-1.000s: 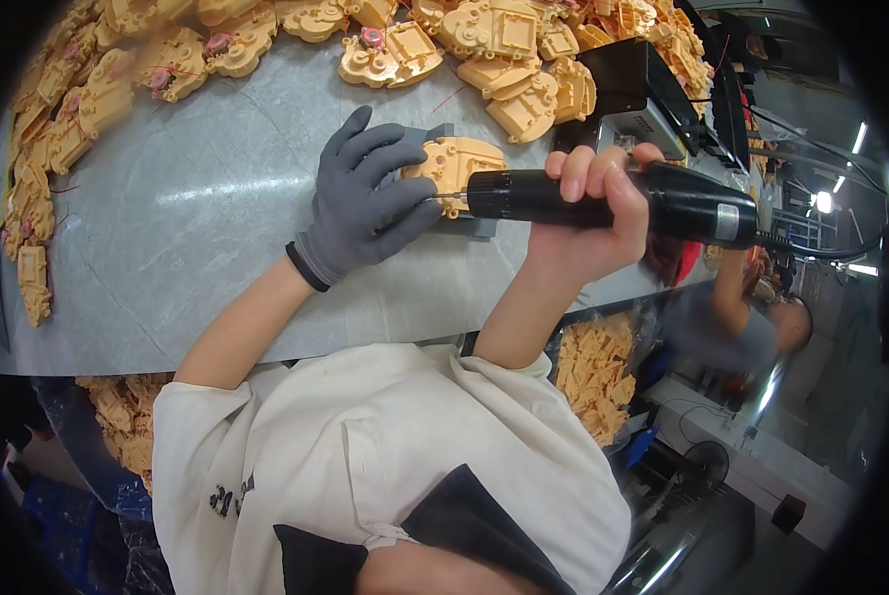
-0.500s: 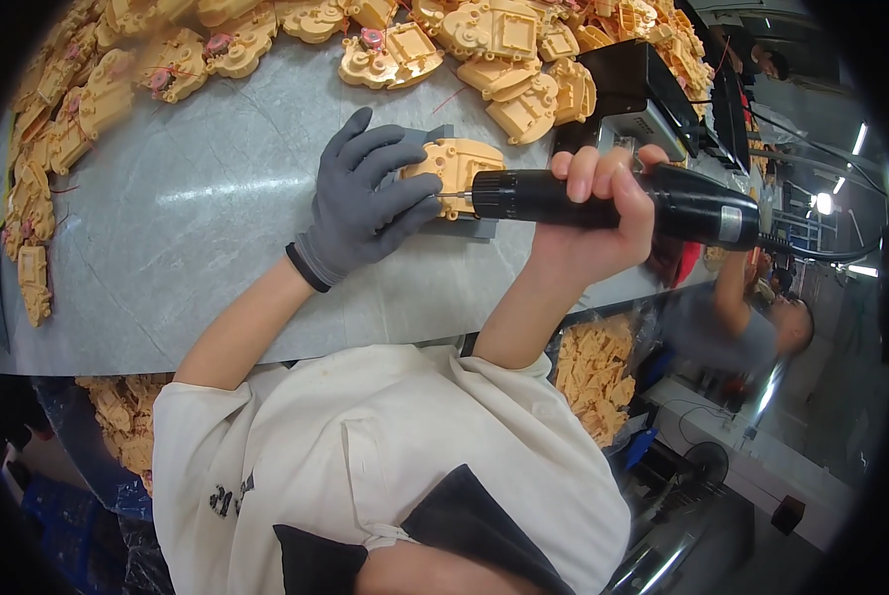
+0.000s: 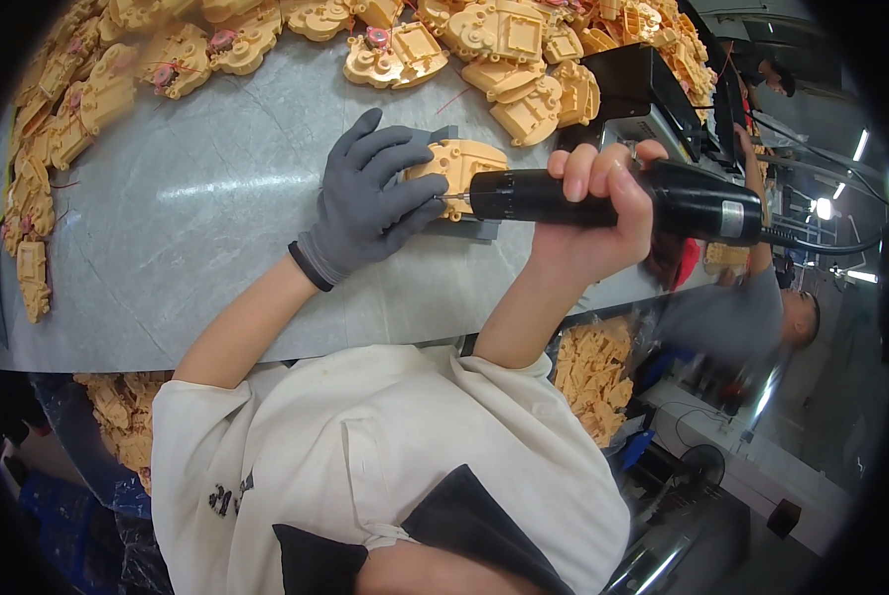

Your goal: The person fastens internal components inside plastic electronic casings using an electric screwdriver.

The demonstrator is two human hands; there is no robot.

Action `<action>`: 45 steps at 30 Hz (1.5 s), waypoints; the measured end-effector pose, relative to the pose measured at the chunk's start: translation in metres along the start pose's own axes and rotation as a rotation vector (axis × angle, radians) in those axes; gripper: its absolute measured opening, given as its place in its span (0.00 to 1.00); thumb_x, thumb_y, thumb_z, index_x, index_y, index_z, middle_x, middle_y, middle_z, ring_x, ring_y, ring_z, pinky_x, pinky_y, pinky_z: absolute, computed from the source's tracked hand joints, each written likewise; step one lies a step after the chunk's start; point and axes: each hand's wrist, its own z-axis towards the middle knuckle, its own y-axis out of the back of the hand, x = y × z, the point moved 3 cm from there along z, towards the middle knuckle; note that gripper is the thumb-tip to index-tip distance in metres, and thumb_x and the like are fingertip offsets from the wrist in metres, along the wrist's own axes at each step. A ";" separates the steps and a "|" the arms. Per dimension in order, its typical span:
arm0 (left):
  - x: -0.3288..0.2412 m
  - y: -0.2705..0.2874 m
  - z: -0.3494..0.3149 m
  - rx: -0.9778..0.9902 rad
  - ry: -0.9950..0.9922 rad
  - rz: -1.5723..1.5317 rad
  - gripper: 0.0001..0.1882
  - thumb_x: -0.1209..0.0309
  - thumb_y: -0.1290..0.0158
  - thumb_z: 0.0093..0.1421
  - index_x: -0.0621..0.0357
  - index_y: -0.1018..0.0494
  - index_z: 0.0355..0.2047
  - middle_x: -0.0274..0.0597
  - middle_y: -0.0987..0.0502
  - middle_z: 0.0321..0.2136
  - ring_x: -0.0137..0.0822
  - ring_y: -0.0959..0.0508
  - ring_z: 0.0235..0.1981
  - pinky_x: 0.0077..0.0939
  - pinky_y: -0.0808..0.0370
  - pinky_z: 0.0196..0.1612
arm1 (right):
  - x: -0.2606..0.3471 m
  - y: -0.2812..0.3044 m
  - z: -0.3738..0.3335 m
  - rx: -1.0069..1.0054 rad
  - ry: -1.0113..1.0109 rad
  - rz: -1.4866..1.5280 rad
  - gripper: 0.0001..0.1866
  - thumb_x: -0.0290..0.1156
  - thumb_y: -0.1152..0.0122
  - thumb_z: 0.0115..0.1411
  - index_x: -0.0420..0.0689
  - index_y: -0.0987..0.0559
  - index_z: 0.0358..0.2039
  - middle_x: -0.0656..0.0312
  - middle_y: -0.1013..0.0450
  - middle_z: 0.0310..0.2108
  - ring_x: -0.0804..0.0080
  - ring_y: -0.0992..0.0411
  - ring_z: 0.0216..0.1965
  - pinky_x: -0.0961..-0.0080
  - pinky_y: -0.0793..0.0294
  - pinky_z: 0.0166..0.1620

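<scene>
A yellow plastic housing (image 3: 470,159) with bosses and holes sits in a dark grey fixture (image 3: 476,230) on the table. My left hand (image 3: 370,193), in a grey glove, lies over the housing's left side. Its thumb and forefinger close in around the screwdriver's thin bit, and the other fingers reach along the housing edge. Whether a screw is between those fingertips is hidden. Bare, my right hand (image 3: 603,203) wraps round a black electric screwdriver (image 3: 524,195) held level, its bit pointing left at the housing.
Many similar yellow housings (image 3: 395,55), some with red parts and wires, line the table's far and left edges. A black box (image 3: 628,84) stands at the back right. Bags of yellow parts (image 3: 593,382) sit below the near edge. Another person (image 3: 732,317) is at the right.
My hands and the screwdriver stay almost in place, with the bit still at the housing. The other person at the right has raised an arm.
</scene>
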 end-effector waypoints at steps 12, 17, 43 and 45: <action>0.003 -0.009 0.002 0.043 0.142 0.101 0.34 0.50 0.41 0.44 0.54 0.35 0.49 0.45 0.31 0.43 0.48 0.33 0.47 0.46 0.38 0.54 | -0.004 -0.024 0.024 0.018 0.222 -0.317 0.22 0.16 0.45 0.46 0.35 0.38 0.43 0.60 0.35 0.16 0.73 0.36 0.14 0.77 0.33 0.22; 0.004 -0.012 0.000 0.122 0.196 0.037 0.38 0.47 0.41 0.44 0.58 0.36 0.50 0.45 0.30 0.42 0.46 0.31 0.46 0.47 0.39 0.55 | -0.015 -0.032 0.027 0.108 0.178 -0.359 0.21 0.15 0.44 0.46 0.35 0.37 0.42 0.61 0.32 0.17 0.75 0.35 0.15 0.81 0.32 0.22; 0.010 -0.013 0.001 0.185 0.214 -0.037 0.39 0.48 0.39 0.42 0.57 0.36 0.51 0.42 0.27 0.38 0.41 0.28 0.43 0.46 0.39 0.55 | -0.040 -0.035 0.037 0.156 0.044 -0.609 0.17 0.13 0.46 0.43 0.39 0.36 0.34 0.59 0.34 0.16 0.73 0.36 0.13 0.78 0.33 0.21; 0.012 -0.014 0.004 0.182 0.216 -0.048 0.39 0.49 0.39 0.42 0.57 0.36 0.50 0.42 0.27 0.38 0.41 0.28 0.43 0.46 0.39 0.55 | -0.042 -0.034 0.041 0.146 0.018 -0.601 0.17 0.13 0.46 0.43 0.39 0.36 0.33 0.59 0.34 0.16 0.73 0.36 0.13 0.78 0.33 0.21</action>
